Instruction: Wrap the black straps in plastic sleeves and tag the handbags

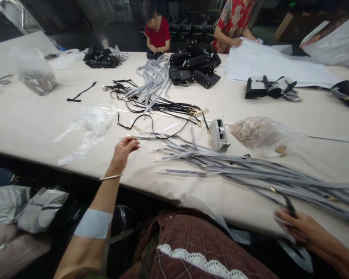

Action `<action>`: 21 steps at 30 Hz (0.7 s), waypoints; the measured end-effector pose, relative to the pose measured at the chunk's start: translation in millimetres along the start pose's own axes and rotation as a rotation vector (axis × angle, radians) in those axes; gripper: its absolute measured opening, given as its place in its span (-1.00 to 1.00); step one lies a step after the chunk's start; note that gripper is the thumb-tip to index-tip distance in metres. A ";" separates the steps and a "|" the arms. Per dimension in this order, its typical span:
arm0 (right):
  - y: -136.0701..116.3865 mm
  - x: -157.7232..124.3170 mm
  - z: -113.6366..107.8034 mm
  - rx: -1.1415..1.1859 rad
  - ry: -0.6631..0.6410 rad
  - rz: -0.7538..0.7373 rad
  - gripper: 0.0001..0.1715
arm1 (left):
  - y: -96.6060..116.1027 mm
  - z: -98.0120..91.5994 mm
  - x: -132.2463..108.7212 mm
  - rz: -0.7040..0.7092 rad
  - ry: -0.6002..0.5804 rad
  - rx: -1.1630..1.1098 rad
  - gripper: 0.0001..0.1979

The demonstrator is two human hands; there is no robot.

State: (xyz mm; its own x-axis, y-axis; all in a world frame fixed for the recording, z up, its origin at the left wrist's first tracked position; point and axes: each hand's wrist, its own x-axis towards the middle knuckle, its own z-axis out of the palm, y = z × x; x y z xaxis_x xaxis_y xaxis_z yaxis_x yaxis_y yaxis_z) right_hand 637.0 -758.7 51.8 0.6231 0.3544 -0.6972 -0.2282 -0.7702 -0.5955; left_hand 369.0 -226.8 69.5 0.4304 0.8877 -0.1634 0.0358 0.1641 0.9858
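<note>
My left hand [122,154] is at the near side of the table, its thumb and fingers closed in a pinch by the end of a wrapped strap. What lies between those fingertips, if anything, is too small to make out. At the lower right, my right hand [304,228], slightly blurred, grips a black strap [287,201] with a gold-coloured metal end sticking up. Between the hands lies a long bundle of straps in clear plastic sleeves [250,168]. Behind it are unwrapped black straps [168,106] with gold-coloured clasps.
A grey tape dispenser [219,135] stands mid-table beside a plastic bag of beige pieces [254,131]. Crumpled clear wrapping [90,128] lies left. Black bags [196,64] are piled at the back, near two people [159,35] [232,23]. Another plastic bag [36,75] sits far left.
</note>
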 end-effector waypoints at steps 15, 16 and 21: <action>-158.5 7.7 56.6 -0.209 -0.889 -0.524 -0.71 | -46.2 190.1 -208.2 -0.211 -0.871 -0.051 -0.73; -153.1 11.2 52.9 -0.220 -0.863 -0.513 -0.73 | -48.6 189.7 -212.5 -0.236 -0.845 -0.029 -0.76; -122.5 15.5 41.2 -0.268 -0.738 -0.428 -0.60 | -57.6 186.3 -234.0 -0.244 -0.694 0.102 -0.67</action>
State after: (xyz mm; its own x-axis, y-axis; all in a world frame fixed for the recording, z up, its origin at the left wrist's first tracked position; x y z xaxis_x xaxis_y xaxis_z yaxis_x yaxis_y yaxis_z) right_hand 643.8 -637.1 97.6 -0.0459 0.8196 -0.5711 0.1531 -0.5592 -0.8148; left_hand 434.3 -524.1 58.2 0.8693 0.3498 -0.3492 0.2723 0.2508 0.9290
